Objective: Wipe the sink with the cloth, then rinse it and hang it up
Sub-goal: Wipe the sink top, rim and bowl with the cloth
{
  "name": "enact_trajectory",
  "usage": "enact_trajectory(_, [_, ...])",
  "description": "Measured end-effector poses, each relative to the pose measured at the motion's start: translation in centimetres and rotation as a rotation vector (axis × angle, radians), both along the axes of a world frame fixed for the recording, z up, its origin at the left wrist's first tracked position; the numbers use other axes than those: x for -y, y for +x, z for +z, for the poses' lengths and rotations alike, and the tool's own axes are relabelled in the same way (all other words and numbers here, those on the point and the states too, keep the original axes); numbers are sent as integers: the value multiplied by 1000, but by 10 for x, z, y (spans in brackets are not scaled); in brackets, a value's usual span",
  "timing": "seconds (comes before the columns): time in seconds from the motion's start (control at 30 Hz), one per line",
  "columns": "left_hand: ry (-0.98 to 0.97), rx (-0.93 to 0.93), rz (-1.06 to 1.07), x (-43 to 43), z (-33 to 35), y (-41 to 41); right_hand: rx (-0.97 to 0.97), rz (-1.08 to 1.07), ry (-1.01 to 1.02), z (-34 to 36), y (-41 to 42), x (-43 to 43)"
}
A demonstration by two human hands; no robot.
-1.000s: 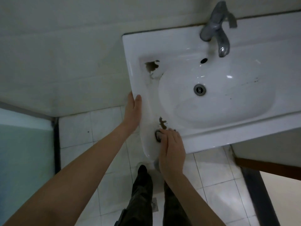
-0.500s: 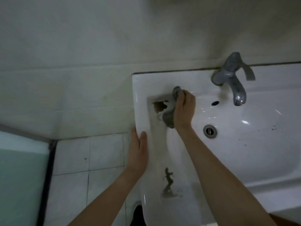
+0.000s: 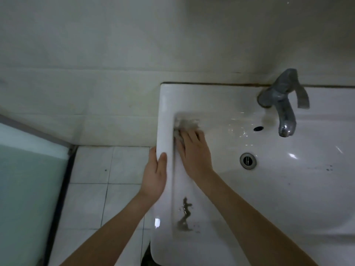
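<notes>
A white sink (image 3: pixel 269 198) fills the right side of the view. On its left ledge, near the back corner, lies a grey cloth (image 3: pixel 186 122), blurred by motion. My right hand (image 3: pixel 194 150) holds the cloth under its fingers and presses it onto the ledge. My left hand (image 3: pixel 155 175) rests against the sink's left rim with its thumb on top and its fingers straight along the outside. A dark streak of dirt (image 3: pixel 184 214) marks the ledge nearer to me.
A metal faucet (image 3: pixel 284 104) stands at the back of the sink, above an overflow hole (image 3: pixel 258 128) and the drain (image 3: pixel 248 160). Dark specks (image 3: pixel 328 167) dot the basin's right side. White floor tiles (image 3: pixel 92 169) and a glass panel (image 3: pixel 28 179) lie to the left.
My right hand went from the front ledge up to the back-left corner and now rubs the cloth there; the dark patch at that corner is smeared. My left hand stayed on the rim.
</notes>
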State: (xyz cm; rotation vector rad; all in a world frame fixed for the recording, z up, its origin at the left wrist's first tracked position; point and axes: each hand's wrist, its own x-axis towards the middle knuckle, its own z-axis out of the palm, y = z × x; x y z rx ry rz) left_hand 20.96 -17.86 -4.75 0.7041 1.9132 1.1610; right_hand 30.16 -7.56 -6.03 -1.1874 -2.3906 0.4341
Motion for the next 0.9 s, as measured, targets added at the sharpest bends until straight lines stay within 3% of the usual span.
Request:
enact_trajectory(0.13, [0, -18, 14, 0, 1, 0, 34, 323, 74, 1, 58, 65])
enact_trajectory(0.2, [-5, -22, 22, 0, 1, 0, -37, 425, -62, 4, 81, 76])
enact_trajectory(0.27, [-10, -38, 22, 0, 1, 1, -214, 294, -354, 18, 89, 63])
enact_trajectory(0.33, [-12, -46, 17, 0, 1, 1, -376, 72, -497, 31, 90, 34])
enact_trajectory(0.47, [-18, -64, 20, -2, -2, 1, -358, -188, -303, 32, 65, -49])
enact_trajectory(0.6, [-14, -55, 26, -1, -6, 0, -153, -158, -152, -1, 14, -60])
enact_trajectory(0.73, [-17, -56, 23, -2, -8, 0, -134, -51, -33, -4, -14, -31])
enact_trajectory(0.9, [-28, -79, 24, -1, -9, -1, -144, 104, -208, 0, 17, -12])
